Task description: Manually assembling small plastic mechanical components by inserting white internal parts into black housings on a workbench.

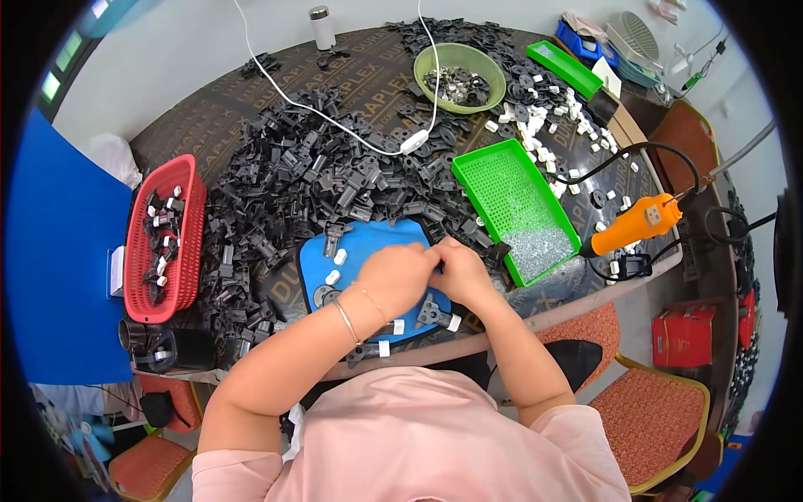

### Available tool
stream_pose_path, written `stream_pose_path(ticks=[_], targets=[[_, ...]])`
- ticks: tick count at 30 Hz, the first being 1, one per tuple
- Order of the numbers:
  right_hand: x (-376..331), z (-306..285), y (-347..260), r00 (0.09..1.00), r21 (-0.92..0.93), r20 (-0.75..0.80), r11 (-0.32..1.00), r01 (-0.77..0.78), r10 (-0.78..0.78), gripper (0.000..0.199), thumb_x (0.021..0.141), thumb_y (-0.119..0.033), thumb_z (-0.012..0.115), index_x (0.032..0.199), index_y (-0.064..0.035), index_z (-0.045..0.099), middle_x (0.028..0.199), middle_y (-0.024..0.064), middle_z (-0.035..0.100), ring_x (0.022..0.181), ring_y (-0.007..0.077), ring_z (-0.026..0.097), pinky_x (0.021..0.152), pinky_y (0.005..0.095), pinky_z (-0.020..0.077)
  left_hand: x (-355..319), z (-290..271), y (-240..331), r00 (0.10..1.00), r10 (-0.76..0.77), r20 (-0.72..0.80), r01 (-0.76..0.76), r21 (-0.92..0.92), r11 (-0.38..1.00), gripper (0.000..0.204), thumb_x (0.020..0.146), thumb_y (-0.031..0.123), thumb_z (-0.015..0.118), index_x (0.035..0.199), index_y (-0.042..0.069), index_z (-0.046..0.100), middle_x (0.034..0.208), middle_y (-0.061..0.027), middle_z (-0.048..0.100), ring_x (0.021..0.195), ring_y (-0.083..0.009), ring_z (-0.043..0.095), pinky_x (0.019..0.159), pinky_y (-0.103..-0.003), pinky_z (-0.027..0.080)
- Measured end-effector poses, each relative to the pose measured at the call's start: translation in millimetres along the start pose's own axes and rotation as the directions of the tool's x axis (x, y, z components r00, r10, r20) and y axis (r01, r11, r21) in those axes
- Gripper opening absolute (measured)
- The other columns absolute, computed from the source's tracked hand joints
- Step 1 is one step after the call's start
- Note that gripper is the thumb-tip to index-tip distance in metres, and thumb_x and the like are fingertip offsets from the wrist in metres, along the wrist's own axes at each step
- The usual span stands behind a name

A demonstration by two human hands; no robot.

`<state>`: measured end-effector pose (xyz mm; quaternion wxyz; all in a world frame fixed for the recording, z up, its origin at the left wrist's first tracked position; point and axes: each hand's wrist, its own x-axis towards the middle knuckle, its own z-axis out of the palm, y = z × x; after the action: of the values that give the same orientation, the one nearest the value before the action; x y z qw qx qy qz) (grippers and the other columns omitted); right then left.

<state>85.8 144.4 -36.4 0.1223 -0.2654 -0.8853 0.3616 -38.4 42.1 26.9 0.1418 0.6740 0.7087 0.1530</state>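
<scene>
My left hand [393, 276] and my right hand [462, 272] meet fingertip to fingertip over a blue mat [368, 243] at the table's near edge. Their fingers are closed together around something small that the hands hide. On the mat lie black plastic brackets [435, 314], one at the mat's top [333, 240], and small white pieces [336, 266]. A thin bracelet sits on my left wrist.
A big heap of black plastic parts [309, 176] covers the table behind the mat. A red basket [163, 238] with assembled parts stands left, a green tray [514, 205] with screws right, an orange electric screwdriver [631, 224] beside it, a green bowl [460, 77] at the back.
</scene>
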Motion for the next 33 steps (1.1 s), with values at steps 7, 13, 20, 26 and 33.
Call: stream_pose_path(ticks=[7,13,20,26,33], targets=[[-5,6,2,0.994,0.027,-0.087,0.997,0.066,-0.064,0.028,0.069,-0.018,0.076,0.093,-0.0079,0.065,0.089,0.0124,0.06,0.084,0.0348,0.061,0.072,0.0436,0.0495,4,5,1,1.0,0.015,-0.007,-0.014,0.06,0.998,0.011,0.08,0.009,0.057,0.089,0.004,0.061,0.086,-0.0144,0.066,0.077,-0.0335,0.066,0.069,-0.042,0.055],[-8,-16,-11,0.978,0.269,0.052,0.94,-0.211,0.204,0.021,0.082,-0.012,0.071,0.099,-0.0015,0.064,0.068,0.0046,0.062,0.059,0.0083,0.052,0.059,0.0261,0.0457,-6,-10,-37,0.962,-0.047,-0.268,-0.017,-0.229,0.973,0.062,0.069,0.015,0.078,0.126,0.008,0.053,0.107,-0.0149,0.062,0.104,-0.0346,0.057,0.09,-0.044,0.045],[-15,-19,-15,0.992,0.087,0.069,0.99,-0.11,0.104,0.029,0.087,-0.021,0.067,0.11,-0.0031,0.066,0.082,0.011,0.067,0.067,0.0198,0.062,0.064,0.0309,0.0488,-39,10,-55,0.997,-0.067,-0.029,0.071,0.145,0.987,0.071,0.063,0.02,0.083,0.127,0.013,0.052,0.115,-0.0067,0.059,0.113,-0.0274,0.051,0.102,-0.048,0.03],[-25,-11,-33,0.994,-0.185,-0.107,0.982,-0.049,0.029,0.031,0.085,-0.027,0.067,0.109,-0.0071,0.068,0.089,0.0105,0.06,0.074,0.0295,0.062,0.068,0.0384,0.0497,-52,4,-53,0.982,-0.181,-0.053,0.179,-0.037,0.983,0.071,0.063,0.018,0.083,0.126,0.014,0.052,0.116,-0.0054,0.058,0.116,-0.0276,0.05,0.104,-0.049,0.027],[-59,-39,-56,0.998,-0.144,0.031,0.989,-0.044,0.049,0.04,0.076,-0.029,0.076,0.109,-0.0085,0.066,0.096,0.0107,0.061,0.074,0.0279,0.063,0.067,0.0369,0.0506,-96,-28,-78,0.933,-0.216,-0.288,0.173,-0.166,0.971,0.062,0.061,0.013,0.084,0.118,0.011,0.058,0.112,-0.0082,0.061,0.113,-0.0295,0.052,0.102,-0.043,0.032]])
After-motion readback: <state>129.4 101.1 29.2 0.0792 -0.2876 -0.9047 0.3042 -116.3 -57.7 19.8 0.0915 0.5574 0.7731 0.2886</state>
